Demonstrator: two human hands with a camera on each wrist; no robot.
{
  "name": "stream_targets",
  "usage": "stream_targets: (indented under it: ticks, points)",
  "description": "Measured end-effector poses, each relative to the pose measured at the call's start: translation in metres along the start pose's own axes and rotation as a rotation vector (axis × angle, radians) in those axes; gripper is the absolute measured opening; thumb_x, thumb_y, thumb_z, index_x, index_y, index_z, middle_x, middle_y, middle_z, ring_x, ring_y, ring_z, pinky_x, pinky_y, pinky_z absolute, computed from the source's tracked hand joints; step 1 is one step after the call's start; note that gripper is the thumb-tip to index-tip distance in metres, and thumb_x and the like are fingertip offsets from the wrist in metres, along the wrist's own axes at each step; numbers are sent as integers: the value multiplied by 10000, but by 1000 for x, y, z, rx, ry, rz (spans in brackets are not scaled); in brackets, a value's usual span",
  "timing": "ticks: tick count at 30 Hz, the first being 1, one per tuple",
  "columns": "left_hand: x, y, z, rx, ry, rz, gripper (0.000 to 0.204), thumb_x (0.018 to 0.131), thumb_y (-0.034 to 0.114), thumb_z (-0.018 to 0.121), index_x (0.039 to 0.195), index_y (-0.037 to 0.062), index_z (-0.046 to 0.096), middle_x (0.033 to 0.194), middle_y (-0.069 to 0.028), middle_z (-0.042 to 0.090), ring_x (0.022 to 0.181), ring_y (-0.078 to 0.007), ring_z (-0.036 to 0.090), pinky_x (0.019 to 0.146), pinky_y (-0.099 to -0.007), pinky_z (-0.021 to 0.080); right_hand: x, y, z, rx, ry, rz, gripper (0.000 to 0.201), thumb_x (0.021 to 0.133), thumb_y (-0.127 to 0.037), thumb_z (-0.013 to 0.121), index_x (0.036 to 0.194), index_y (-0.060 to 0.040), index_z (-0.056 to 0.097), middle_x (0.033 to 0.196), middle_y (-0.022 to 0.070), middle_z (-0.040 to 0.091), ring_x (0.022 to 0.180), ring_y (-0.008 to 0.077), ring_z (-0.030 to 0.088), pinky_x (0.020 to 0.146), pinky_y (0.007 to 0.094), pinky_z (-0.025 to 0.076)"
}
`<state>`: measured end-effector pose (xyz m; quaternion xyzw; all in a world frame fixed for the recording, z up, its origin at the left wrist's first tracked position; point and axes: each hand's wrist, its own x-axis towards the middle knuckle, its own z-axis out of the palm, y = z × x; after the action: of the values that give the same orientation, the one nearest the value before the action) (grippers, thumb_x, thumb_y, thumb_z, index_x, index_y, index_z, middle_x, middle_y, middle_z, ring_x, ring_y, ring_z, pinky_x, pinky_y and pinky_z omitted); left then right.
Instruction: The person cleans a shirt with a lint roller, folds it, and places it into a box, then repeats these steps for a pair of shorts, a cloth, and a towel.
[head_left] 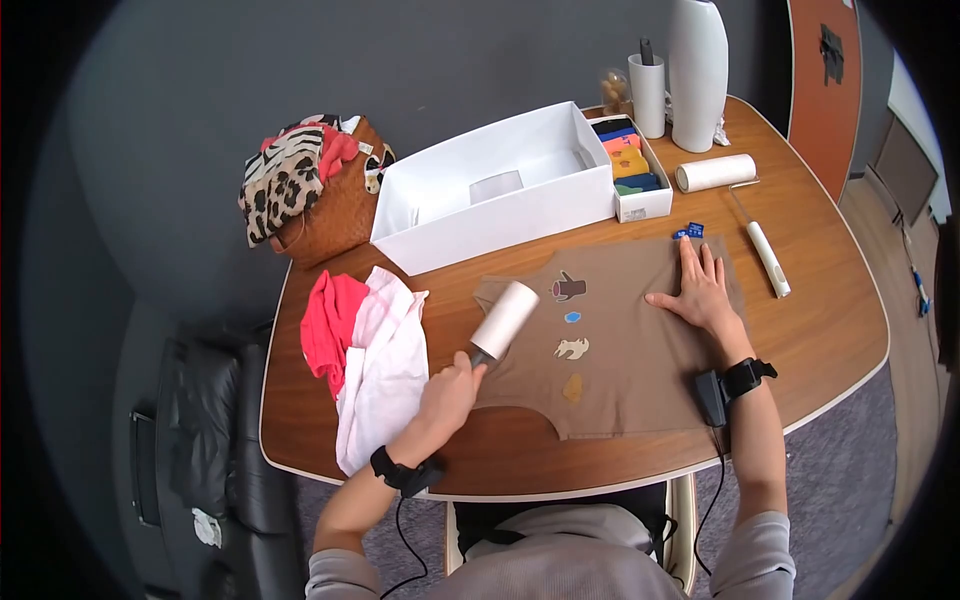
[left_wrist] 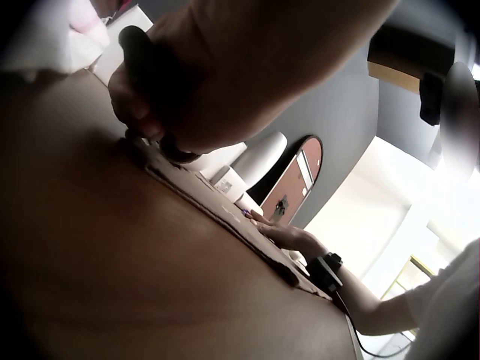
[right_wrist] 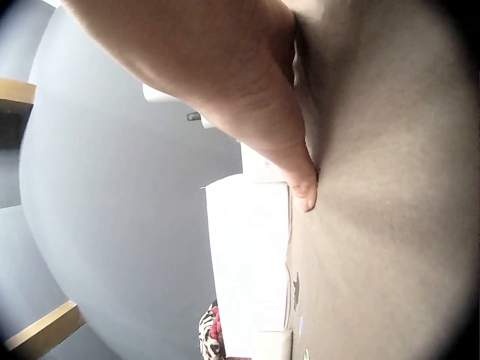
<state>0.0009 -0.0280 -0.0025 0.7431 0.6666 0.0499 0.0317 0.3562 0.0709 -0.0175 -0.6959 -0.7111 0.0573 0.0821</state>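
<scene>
My left hand grips the dark handle of a lint roller. Its white roll lies over the left part of a brown shirt spread on the table. Down the shirt runs a row of small designs, among them a dark hand-like patch, a blue patch and a cream animal shape. With fingers spread, my right hand rests on the shirt's right side, fingertips by a small blue item. In the right wrist view, the thumb touches the brown cloth.
White and pink-red clothes lie at the left. Along the back stand a brown bag topped with patterned clothes, a large white box and a small box of folded colourful cloths. Another lint roller lies at the right, near a tall white vase-like object.
</scene>
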Motion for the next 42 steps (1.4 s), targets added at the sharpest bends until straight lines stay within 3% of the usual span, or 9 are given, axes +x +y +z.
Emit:
stream_targets:
  ticks: [8, 15, 18, 21, 22, 25, 29, 35, 42]
  points:
    - [10, -18, -17, -32, 123, -81, 323, 885, 298, 447, 799, -10, 405, 546, -200, 556, 533, -375, 577, 439, -439, 458, -3, -3, -3, -79, -89, 68, 1100, 641, -766, 417, 1369, -12, 84, 1438, 111, 109, 1308, 356, 105, 1033, 516, 116]
    - [-22, 20, -23, -112, -173, 157, 301, 866, 289, 485, 818, -1, 419, 577, -211, 561, 571, -381, 576, 475, -449, 460, -17, -9, -22, -163, -234, 177, 1058, 674, -772, 353, 1373, -25, 81, 1447, 102, 55, 1316, 343, 81, 1033, 527, 105]
    - [-23, 15, -13, -113, -135, 137, 311, 863, 299, 488, 803, 0, 430, 575, -202, 565, 560, -371, 579, 475, -446, 465, -24, -2, -31, -229, -295, 188, 1050, 679, -769, 349, 1372, -23, 93, 1447, 101, 62, 1313, 341, 102, 1038, 511, 107]
    - [-17, 5, -6, -122, -76, 97, 307, 863, 293, 487, 809, -4, 431, 572, -196, 566, 562, -367, 580, 473, -449, 461, -25, 7, -35, -354, -341, 119, 1032, 688, -769, 325, 1370, -24, 113, 1439, 114, 107, 1301, 346, 151, 1038, 494, 126]
    - [-14, 1, -5, -118, -75, 86, 306, 865, 293, 482, 812, -4, 430, 576, -196, 567, 564, -369, 580, 473, -450, 460, -23, 9, -32, -371, -241, 57, 977, 697, -717, 416, 1339, -5, 226, 1414, 133, 195, 1269, 351, 233, 1030, 474, 167]
    - [-3, -11, -8, -140, -64, 14, 301, 873, 299, 467, 825, 4, 429, 580, -195, 566, 569, -374, 577, 471, -453, 450, -32, -4, -40, -27, -49, -339, 878, 681, -627, 548, 1280, -18, 349, 1383, 145, 260, 1236, 349, 288, 1013, 472, 211]
    - [11, -29, -3, -103, -17, -58, 303, 872, 304, 466, 826, 6, 434, 585, -185, 567, 559, -364, 576, 470, -444, 447, -64, -60, -38, 230, -174, -928, 752, 658, -554, 625, 1260, -156, 415, 1380, 149, 257, 1232, 377, 279, 1017, 476, 220]
    - [18, -41, -7, -97, 116, -88, 306, 876, 294, 463, 815, -4, 438, 590, -181, 574, 562, -347, 588, 471, -431, 460, -88, -94, -7, -1, -330, -987, 827, 675, -655, 529, 1345, -235, 285, 1434, 144, 78, 1311, 367, 75, 1052, 482, 111]
    - [-13, 2, -16, -157, 67, 113, 319, 864, 294, 483, 784, -9, 422, 509, -179, 541, 494, -353, 574, 409, -416, 454, -96, -113, -2, -105, -303, -884, 828, 702, -695, 428, 1364, -237, 233, 1436, 155, 41, 1309, 380, 59, 1046, 492, 113]
